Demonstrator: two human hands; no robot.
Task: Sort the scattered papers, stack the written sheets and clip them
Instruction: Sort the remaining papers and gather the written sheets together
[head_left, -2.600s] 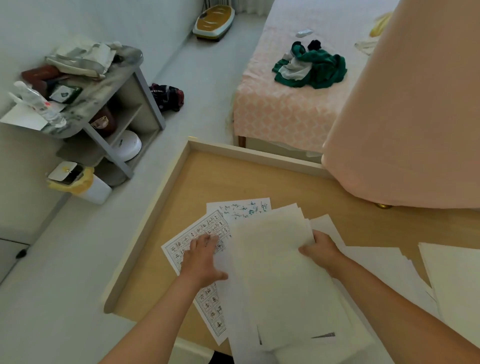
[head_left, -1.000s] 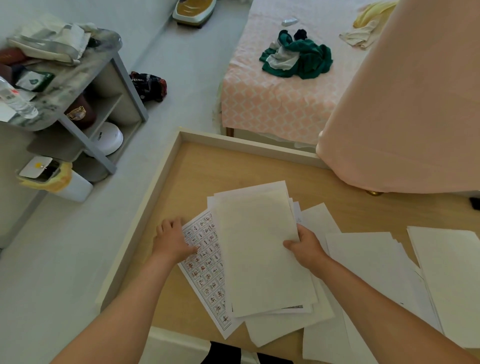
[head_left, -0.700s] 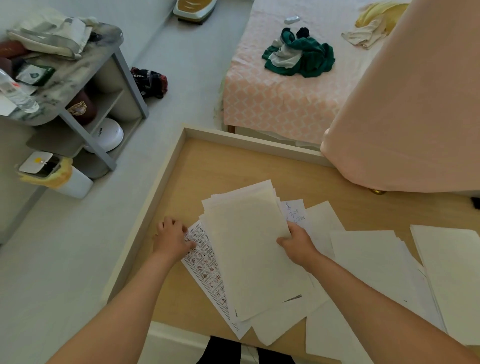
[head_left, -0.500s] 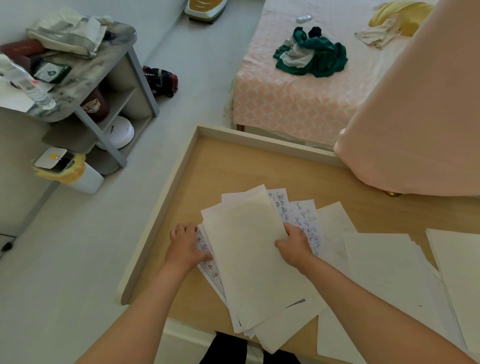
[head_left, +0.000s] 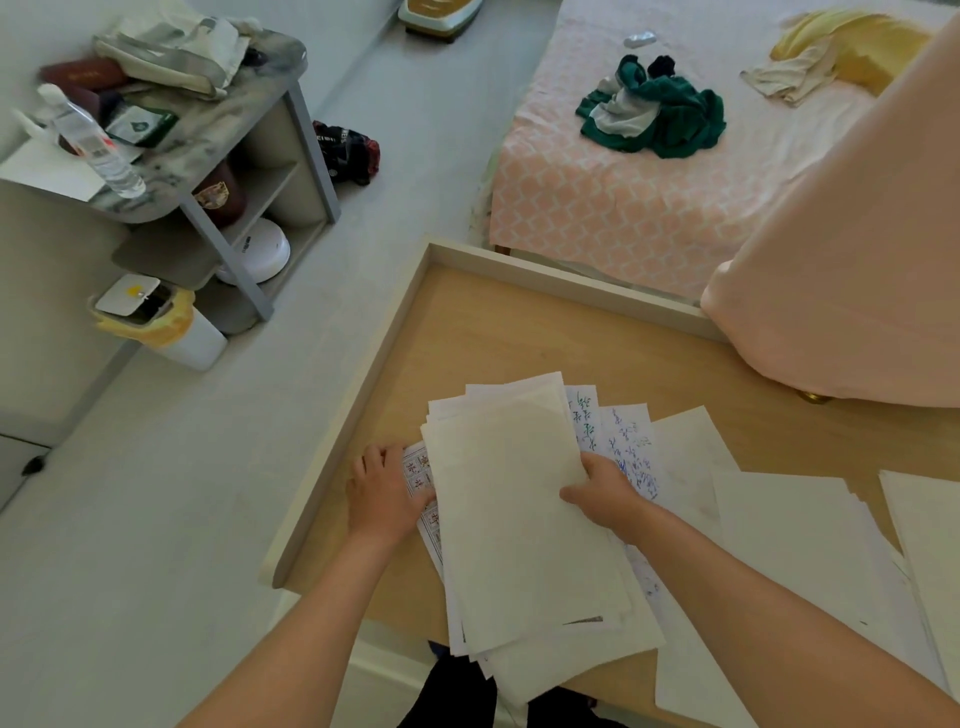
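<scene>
A stack of sheets with a blank face up (head_left: 514, 509) lies on the wooden table (head_left: 498, 338). My right hand (head_left: 597, 493) grips its right edge, thumb on top. My left hand (head_left: 384, 493) presses on a printed grid sheet with red characters (head_left: 418, 478) that sticks out at the stack's left edge. Two sheets with blue handwriting (head_left: 631, 452) fan out from under the stack on the right. No clip is in view.
More blank white sheets (head_left: 800, 545) are spread over the right of the table. A pink cloth (head_left: 857, 260) hangs over the table's far right corner. A grey shelf unit (head_left: 208, 171), a small bin (head_left: 166, 322) and a bed (head_left: 649, 182) stand beyond the table.
The blank-faced stack has slid left and swung over the grid sheet, which now shows only a strip. The handwritten sheets have come into sight on the right. My left hand stayed on the grid sheet.
</scene>
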